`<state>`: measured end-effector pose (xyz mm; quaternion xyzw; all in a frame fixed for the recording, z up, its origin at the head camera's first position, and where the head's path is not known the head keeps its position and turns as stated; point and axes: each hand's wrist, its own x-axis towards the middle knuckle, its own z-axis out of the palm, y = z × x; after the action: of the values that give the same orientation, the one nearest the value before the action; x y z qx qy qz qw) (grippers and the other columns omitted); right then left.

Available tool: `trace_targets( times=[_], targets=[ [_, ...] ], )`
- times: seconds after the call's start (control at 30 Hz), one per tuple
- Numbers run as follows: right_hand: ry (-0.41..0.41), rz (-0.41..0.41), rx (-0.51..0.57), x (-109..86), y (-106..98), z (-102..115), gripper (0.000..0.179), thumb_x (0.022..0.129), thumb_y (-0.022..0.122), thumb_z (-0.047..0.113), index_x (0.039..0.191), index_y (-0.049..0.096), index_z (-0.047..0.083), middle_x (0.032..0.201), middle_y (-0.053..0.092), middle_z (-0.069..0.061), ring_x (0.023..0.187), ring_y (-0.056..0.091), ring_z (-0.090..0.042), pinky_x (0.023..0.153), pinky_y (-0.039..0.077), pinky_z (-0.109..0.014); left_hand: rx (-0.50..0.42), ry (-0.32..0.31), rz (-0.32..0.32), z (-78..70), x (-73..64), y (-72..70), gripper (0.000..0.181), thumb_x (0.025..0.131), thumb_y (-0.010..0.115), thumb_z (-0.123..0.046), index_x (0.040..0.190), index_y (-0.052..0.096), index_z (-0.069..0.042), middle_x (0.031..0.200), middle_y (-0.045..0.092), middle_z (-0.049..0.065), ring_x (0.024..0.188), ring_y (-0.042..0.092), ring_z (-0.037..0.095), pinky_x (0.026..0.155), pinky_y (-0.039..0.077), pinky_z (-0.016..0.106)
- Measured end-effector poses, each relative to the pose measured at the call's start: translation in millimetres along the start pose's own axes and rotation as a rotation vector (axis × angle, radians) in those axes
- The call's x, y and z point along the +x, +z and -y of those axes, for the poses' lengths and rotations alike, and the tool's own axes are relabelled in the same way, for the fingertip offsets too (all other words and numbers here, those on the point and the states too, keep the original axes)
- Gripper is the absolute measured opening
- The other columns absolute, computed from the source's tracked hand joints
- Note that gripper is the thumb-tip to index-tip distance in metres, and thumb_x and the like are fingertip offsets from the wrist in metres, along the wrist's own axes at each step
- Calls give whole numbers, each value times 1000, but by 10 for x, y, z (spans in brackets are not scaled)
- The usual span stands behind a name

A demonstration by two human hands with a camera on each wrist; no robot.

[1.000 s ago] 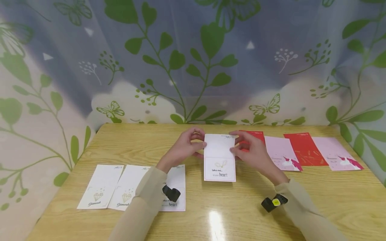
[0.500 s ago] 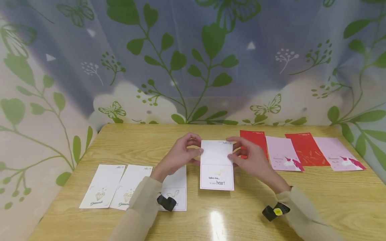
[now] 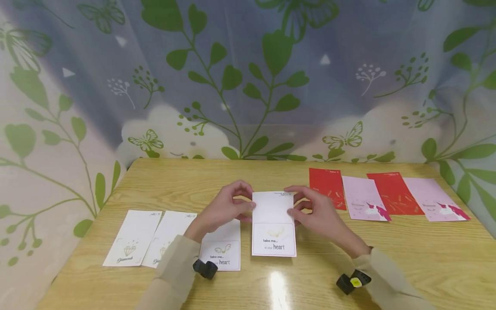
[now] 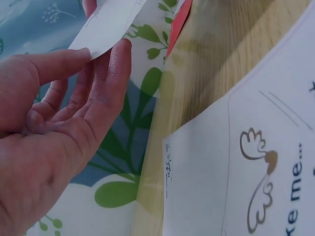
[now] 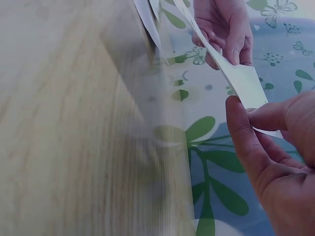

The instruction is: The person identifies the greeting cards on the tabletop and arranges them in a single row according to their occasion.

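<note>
A white greeting card [image 3: 273, 211] printed with gold wings and "take me... to your heart" is held between both hands, tilted above the table. The left hand [image 3: 226, 209] pinches its left edge between thumb and fingers, which the left wrist view shows with the card [image 4: 106, 27] in the grip. At the opposite edge the right hand [image 3: 319, 213] pinches the card the same way; the right wrist view has this hand [image 5: 280, 132] close up. Beside the left forearm lies a matching wings card [image 3: 221, 249], partly covered by the sleeve and hand.
Two white diamond cards [image 3: 129, 239] lie overlapping at the left of the wooden table [image 3: 310, 275]. Toward the right rest two red cards [image 3: 327, 187] and two pink unicorn cards [image 3: 366, 198] in a row. A leaf-patterned curtain [image 3: 248, 107] borders the table's back.
Both hands have brought the held card toward the person and slightly left. More of the wings card on the table shows now. The other cards stay where they were.
</note>
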<state>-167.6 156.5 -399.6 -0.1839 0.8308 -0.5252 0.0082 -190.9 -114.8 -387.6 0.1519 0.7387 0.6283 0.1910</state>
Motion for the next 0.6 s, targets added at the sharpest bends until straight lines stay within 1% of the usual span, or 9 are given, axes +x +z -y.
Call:
trace_targets(
  times=[0.1,0.2,0.33,0.4,0.47,0.53,0.6],
  targets=[
    [-4,11,-2,-15,32,9,48,90,73,-3,134,62,11,106,63,-16,82,72,-17,63,63,-36,14,0,15,27,-19,-12,24,98,63,-3,120,52,-4,113,53,11,88,70,18,78,64,46],
    [-8,29,18,-21,64,15,47,90,72,-4,133,62,10,105,63,-17,82,71,-19,63,63,-38,31,-8,18,45,-44,-28,25,98,64,-4,120,53,-3,111,55,12,86,70,20,77,64,46],
    [6,44,1,-33,110,29,47,90,72,-4,133,63,12,105,63,-15,83,70,-17,63,63,-33,98,-14,-1,64,-110,-57,27,97,66,-4,121,55,-3,111,59,14,89,70,26,76,64,46],
    [14,53,-13,-41,131,37,47,89,72,-3,133,63,12,105,64,-14,82,70,-17,62,62,-30,173,-6,-14,70,-159,-80,27,97,66,-5,122,58,-4,111,62,15,91,70,29,74,64,44],
    [21,60,-27,-49,148,41,47,89,73,-3,133,63,13,105,64,-13,82,70,-17,62,61,-30,278,4,-28,70,-212,-104,26,97,66,-7,123,61,-6,111,64,13,94,69,28,73,64,41],
    [27,72,-30,-55,168,45,48,89,72,-3,133,63,13,106,63,-13,82,69,-18,61,61,-30,412,22,-43,73,-269,-136,26,97,67,-9,123,64,-8,110,67,10,95,69,25,76,63,36],
    [41,80,-38,-58,195,42,48,89,72,-2,134,63,15,106,63,-11,82,69,-19,61,61,-30,526,37,-51,83,-326,-168,27,96,67,-11,123,65,-8,109,69,7,97,69,22,80,60,34]
  ],
)
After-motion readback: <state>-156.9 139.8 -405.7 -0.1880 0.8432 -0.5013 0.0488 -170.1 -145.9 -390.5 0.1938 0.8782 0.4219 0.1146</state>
